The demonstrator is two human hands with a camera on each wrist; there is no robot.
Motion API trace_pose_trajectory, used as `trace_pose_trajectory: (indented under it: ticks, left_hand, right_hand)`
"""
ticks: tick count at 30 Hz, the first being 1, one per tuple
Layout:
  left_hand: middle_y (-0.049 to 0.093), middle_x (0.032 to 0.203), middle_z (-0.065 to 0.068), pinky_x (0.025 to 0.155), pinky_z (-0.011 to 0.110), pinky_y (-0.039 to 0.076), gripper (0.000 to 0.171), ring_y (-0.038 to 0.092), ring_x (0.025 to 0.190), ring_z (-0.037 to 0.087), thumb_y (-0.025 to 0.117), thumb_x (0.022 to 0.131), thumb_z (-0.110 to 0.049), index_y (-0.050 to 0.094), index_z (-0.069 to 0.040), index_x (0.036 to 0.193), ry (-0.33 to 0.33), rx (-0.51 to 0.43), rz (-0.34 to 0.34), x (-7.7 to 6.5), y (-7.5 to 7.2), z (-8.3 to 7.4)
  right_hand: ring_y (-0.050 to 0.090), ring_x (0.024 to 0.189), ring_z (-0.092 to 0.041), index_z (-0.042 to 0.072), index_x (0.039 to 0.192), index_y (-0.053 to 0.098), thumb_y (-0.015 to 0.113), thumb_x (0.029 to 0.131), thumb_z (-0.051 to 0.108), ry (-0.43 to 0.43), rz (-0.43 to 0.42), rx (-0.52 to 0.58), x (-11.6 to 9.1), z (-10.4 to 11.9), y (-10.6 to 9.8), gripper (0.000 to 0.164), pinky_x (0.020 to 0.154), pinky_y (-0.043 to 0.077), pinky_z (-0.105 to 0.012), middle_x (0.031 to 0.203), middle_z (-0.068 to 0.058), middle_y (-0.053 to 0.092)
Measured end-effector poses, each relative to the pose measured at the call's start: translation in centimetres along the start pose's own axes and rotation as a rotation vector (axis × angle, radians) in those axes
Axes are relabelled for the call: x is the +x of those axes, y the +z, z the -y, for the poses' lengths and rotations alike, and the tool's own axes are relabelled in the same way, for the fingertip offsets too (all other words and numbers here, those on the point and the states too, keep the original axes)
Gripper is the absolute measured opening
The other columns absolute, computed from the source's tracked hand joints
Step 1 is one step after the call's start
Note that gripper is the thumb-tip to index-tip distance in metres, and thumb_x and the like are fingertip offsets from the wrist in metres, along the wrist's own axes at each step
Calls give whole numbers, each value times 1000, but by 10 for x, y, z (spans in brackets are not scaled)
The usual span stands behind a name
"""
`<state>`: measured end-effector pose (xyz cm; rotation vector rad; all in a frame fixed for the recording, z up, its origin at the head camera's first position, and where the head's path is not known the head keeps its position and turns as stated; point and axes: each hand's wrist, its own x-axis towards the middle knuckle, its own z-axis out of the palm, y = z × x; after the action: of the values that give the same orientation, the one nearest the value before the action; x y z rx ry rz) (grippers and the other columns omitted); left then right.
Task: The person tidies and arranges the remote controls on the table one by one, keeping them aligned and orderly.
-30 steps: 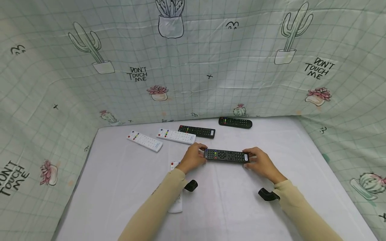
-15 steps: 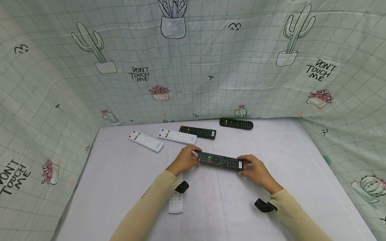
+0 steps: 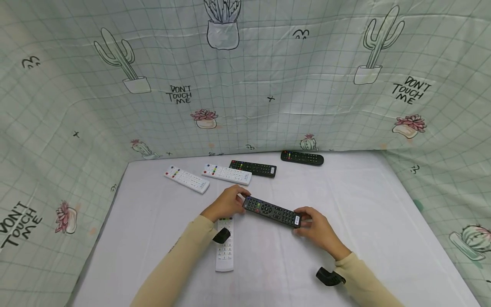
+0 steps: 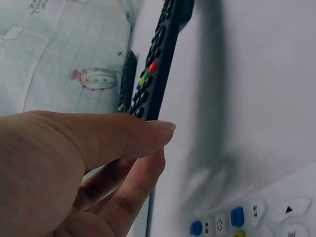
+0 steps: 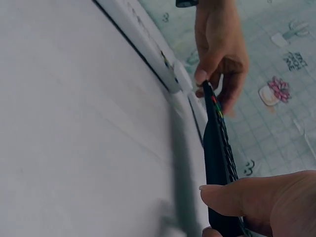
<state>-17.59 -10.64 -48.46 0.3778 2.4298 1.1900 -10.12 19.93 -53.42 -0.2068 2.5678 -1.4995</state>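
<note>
Between my two hands a black remote control [image 3: 271, 212] with coloured buttons is held above the table, its right end tilted nearer to me. My left hand [image 3: 227, 202] pinches its left end between thumb and fingers. The right end, with a white label, is gripped by my right hand [image 3: 315, 229]. In the left wrist view the remote's edge and its shadow on the cloth show a gap beneath it. A white remote [image 3: 224, 251] lies lengthwise under my left wrist, its upper end partly hidden by that hand.
At the back left lie two white remotes, one slanted [image 3: 187, 179] and one [image 3: 226, 174] overlapping a black remote [image 3: 254, 168]. Another black remote [image 3: 302, 157] with rounded ends lies near the back cloth. Cactus-printed cloth [image 3: 245, 76] walls the white table [image 3: 345, 192] at back and sides.
Both hands have carried the black remote left and toward me. It has also turned, its right end swinging nearer. More of the white remote under my left wrist shows.
</note>
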Motion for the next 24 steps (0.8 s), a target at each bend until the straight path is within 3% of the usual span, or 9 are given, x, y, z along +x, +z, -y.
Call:
trace_pose_trajectory:
  ticks: [13, 24]
  left_hand:
    - [63, 119, 15, 79, 28, 58, 52, 66, 97, 21, 78, 79, 18, 68, 5, 129, 24, 63, 33, -5, -10, 9]
    - [64, 119, 12, 77, 25, 54, 52, 60, 95, 17, 76, 81, 18, 69, 3, 131, 55, 150, 65, 0, -13, 10]
  right_hand:
    - [65, 99, -22, -8, 127, 65, 88, 74, -9, 62, -7, 102, -18, 14, 24, 58, 86, 61, -26, 113, -17, 66]
    - [62, 97, -20, -10, 125, 65, 86, 69, -15, 93, -4, 198, -31, 17, 42, 60, 82, 61, -23, 107, -15, 65]
